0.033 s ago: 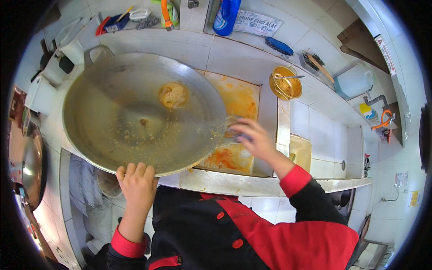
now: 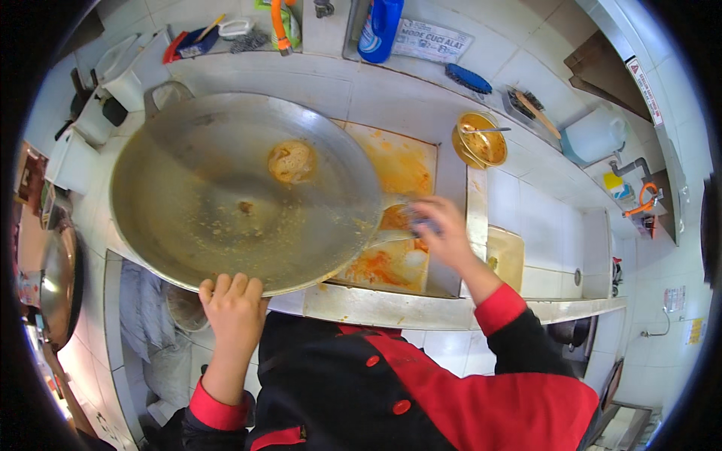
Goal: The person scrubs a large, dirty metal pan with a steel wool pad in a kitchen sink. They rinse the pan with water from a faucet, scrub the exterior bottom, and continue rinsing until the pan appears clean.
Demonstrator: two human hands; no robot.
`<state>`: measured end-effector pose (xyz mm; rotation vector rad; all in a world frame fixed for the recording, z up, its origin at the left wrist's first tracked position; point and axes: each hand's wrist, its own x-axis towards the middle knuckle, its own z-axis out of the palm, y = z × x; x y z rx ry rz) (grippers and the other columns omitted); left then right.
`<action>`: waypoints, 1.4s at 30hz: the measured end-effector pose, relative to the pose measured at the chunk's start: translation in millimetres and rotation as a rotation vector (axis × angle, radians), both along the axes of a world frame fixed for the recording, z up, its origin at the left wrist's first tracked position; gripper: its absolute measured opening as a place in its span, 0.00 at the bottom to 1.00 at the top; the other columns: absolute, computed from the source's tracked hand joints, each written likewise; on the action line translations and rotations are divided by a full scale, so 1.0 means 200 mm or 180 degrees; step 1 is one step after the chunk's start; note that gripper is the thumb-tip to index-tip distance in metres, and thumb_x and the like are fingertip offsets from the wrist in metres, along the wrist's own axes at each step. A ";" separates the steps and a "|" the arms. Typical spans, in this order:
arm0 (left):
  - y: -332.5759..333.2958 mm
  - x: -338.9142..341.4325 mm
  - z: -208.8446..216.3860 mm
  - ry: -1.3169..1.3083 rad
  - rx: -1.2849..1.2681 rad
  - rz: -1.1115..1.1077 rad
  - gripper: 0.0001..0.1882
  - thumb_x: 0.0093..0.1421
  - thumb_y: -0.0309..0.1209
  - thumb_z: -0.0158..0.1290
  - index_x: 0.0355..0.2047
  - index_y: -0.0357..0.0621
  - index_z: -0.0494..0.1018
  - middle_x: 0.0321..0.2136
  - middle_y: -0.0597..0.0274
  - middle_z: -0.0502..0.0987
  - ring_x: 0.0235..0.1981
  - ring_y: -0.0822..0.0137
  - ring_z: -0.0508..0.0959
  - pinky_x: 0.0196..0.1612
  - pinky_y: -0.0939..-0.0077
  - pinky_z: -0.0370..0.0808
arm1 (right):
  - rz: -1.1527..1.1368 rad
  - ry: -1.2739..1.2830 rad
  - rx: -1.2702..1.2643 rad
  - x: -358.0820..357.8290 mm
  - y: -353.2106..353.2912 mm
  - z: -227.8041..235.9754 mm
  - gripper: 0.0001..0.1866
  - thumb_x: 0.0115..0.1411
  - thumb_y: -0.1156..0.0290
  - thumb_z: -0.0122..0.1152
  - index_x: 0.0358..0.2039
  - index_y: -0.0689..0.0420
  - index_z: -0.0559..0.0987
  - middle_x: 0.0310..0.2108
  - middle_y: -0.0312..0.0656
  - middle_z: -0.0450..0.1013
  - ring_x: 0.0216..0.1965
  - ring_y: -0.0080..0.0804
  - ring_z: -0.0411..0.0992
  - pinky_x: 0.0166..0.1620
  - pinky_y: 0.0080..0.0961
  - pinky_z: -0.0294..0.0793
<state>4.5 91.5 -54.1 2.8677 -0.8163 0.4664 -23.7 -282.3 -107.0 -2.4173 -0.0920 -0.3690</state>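
A large metal wok (image 2: 203,180) with a loop handle at each side rests over the left part of the sink, tilted slightly. Cloudy liquid with food bits lies in it, along with a round patch of tan foam (image 2: 292,161). The fingers of my left hand (image 2: 232,301) are curled over its near rim, the thumb hidden below. Beside the right-hand handle (image 2: 391,238), my right hand (image 2: 447,229) is closed around a dark scrubbing pad (image 2: 426,225), blurred by motion.
Orange grease stains the sink basin (image 2: 402,161) under the wok. A gold pot (image 2: 481,141) with a spoon stands on the right ledge, above a cream tub (image 2: 505,255). Along the back shelf sit a blue bottle (image 2: 380,30), a blue brush (image 2: 468,77) and a clear jug (image 2: 596,137).
My right hand and the pad have moved slightly right, from against the handle to just off its end. My left hand keeps its hold on the rim.
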 end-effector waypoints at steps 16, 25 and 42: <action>0.09 0.07 0.16 0.0571 -0.0115 -0.0378 0.17 0.45 0.46 0.59 0.27 0.48 0.72 0.26 0.63 0.72 0.31 0.60 0.71 0.36 0.65 0.59 | -0.1457 -0.0469 0.0560 0.15 -0.70 0.04 0.11 0.57 0.69 0.57 0.36 0.63 0.75 0.31 0.45 0.75 0.34 0.34 0.74 0.40 0.26 0.71; 0.32 0.37 0.48 0.1471 -0.1095 -0.1275 0.17 0.52 0.38 0.58 0.40 0.44 0.73 0.35 0.54 0.74 0.41 0.56 0.74 0.44 0.68 0.66 | 0.0008 -0.1770 -0.0155 1.38 0.40 1.24 0.13 0.56 0.60 0.58 0.33 0.58 0.77 0.26 0.44 0.75 0.29 0.35 0.74 0.34 0.27 0.71; -0.67 1.89 -0.12 0.4638 -0.2726 0.0214 0.19 0.60 0.43 0.46 0.42 0.41 0.68 0.34 0.59 0.75 0.34 0.65 0.76 0.35 0.67 0.74 | -0.0788 -0.1098 -0.0257 1.33 -0.02 0.89 0.13 0.56 0.60 0.57 0.34 0.56 0.78 0.30 0.48 0.75 0.32 0.42 0.74 0.37 0.33 0.71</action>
